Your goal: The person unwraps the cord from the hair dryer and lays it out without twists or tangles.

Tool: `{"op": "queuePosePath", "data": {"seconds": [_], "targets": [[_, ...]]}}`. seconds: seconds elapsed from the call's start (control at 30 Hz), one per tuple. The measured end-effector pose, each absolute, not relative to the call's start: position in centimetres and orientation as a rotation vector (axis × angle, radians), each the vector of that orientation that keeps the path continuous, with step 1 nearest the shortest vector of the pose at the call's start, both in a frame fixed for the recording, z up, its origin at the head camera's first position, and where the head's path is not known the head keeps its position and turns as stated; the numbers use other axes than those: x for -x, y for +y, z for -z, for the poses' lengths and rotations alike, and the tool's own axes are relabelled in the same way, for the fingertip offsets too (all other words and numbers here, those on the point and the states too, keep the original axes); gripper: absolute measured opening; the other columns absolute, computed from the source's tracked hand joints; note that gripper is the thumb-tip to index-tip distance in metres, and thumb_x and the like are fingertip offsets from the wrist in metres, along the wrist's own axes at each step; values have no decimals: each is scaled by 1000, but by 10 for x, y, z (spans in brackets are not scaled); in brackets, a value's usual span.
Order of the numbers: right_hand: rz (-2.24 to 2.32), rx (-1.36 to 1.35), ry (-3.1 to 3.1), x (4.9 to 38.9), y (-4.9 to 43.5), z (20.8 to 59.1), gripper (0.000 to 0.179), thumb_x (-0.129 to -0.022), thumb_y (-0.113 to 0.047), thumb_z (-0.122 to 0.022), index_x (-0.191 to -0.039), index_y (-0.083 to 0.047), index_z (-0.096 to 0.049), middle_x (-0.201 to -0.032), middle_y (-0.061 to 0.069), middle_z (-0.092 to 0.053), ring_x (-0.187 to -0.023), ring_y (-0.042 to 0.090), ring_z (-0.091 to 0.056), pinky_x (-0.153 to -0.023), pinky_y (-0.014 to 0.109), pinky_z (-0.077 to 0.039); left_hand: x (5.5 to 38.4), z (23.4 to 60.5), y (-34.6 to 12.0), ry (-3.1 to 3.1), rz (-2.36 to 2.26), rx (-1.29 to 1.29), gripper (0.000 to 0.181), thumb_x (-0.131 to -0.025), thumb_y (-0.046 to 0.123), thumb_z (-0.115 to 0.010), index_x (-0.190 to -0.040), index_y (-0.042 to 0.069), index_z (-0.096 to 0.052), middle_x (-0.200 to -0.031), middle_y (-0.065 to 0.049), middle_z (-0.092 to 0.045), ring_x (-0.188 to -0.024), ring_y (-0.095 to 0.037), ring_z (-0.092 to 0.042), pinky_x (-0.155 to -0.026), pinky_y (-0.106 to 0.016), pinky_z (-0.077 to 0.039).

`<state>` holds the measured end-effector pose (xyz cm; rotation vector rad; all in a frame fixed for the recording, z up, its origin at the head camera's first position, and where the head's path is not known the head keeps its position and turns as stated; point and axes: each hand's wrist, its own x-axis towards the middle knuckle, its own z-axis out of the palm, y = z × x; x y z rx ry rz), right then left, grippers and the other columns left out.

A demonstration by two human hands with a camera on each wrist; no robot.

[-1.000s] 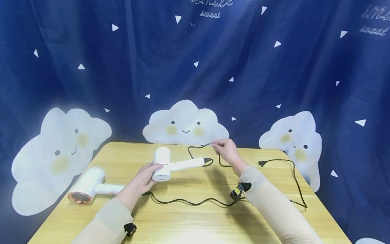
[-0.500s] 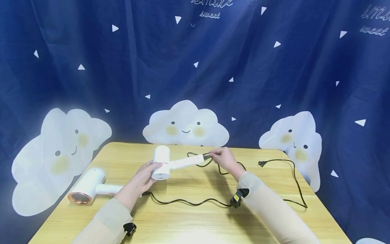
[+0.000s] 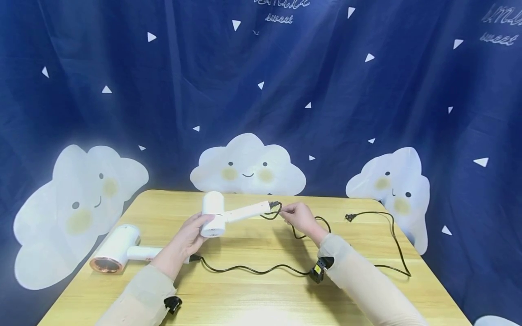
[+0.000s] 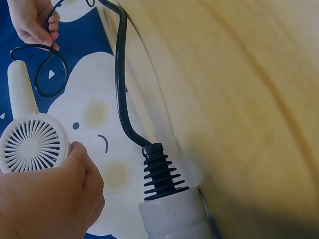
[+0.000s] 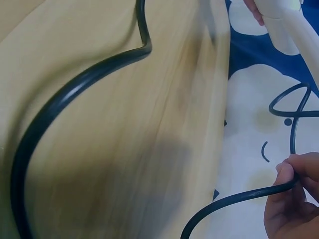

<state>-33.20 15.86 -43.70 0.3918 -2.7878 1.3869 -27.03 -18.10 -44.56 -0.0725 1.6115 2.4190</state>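
My left hand (image 3: 188, 236) grips a small white hair dryer (image 3: 248, 212) round its barrel, holding it above the table with the handle pointing right. In the left wrist view, the slotted vent of this dryer (image 4: 31, 147) faces the camera. A black cord (image 3: 279, 209) loops from the handle's ribbed end to my right hand (image 3: 301, 219). Thumb and fingers of the right hand (image 5: 294, 199) pinch that cord in the right wrist view. A second, larger white hair dryer (image 3: 120, 246) with a copper-coloured rim lies on the table, left of my left hand.
The larger dryer's cord (image 3: 257, 271) runs rightward along the wooden table (image 3: 244, 294). A plug (image 3: 350, 218) on a black cord lies at the right. Behind the table hangs a blue curtain (image 3: 228, 90) with smiling clouds.
My right hand has moved down and toward the handle's end, drawing the cord into a smaller loop, then slightly away from it. The held dryer has shifted slightly up and left.
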Motion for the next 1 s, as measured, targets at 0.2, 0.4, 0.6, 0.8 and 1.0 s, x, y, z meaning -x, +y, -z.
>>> {"op": "queuePosePath", "data": {"seconds": [0.2,0.4,0.6,0.8,1.0], "targets": [[-1368,-408,-2808,330,160,442,16,-94,-12,-69,-105,-4,-78,-79,7,-73,-69,27,-68,-63,28,-56,270,444,-185,1600,-2424,70,59,-103,14,-50,-151,-6,-22,-127,-11,-51,-107,-17,-61,-102,-34,-50],[-1362,-391,-2823,324,160,440,17,-94,-12,-68,-106,-4,-78,-87,16,-74,-76,35,-69,-64,28,-54,269,442,-190,1609,-2421,80,63,-104,17,-50,-153,-4,-18,-131,-11,-48,-110,-17,-59,-103,-33,-48],[-1319,-378,-2842,317,162,438,17,-94,-11,-67,-105,-2,-77,-79,14,-72,-74,36,-68,-64,29,-52,272,442,-194,1612,-2444,116,63,-103,17,-51,-153,-4,-18,-130,-11,-48,-108,-16,-60,-102,-31,-49],[-1317,-395,-2861,314,167,436,19,-96,-10,-65,-107,1,-76,-83,9,-73,-79,37,-69,-67,31,-56,274,444,-200,1624,-2476,176,61,-102,16,-52,-151,-4,-22,-122,-7,-52,-103,-15,-62,-98,-31,-52],[-1307,-407,-2872,312,174,436,19,-96,-10,-64,-107,1,-76,-88,17,-73,-78,33,-70,-71,33,-57,274,446,-209,1605,-2505,204,57,-103,16,-52,-149,-2,-24,-114,-3,-57,-101,-14,-62,-98,-31,-52]]}}
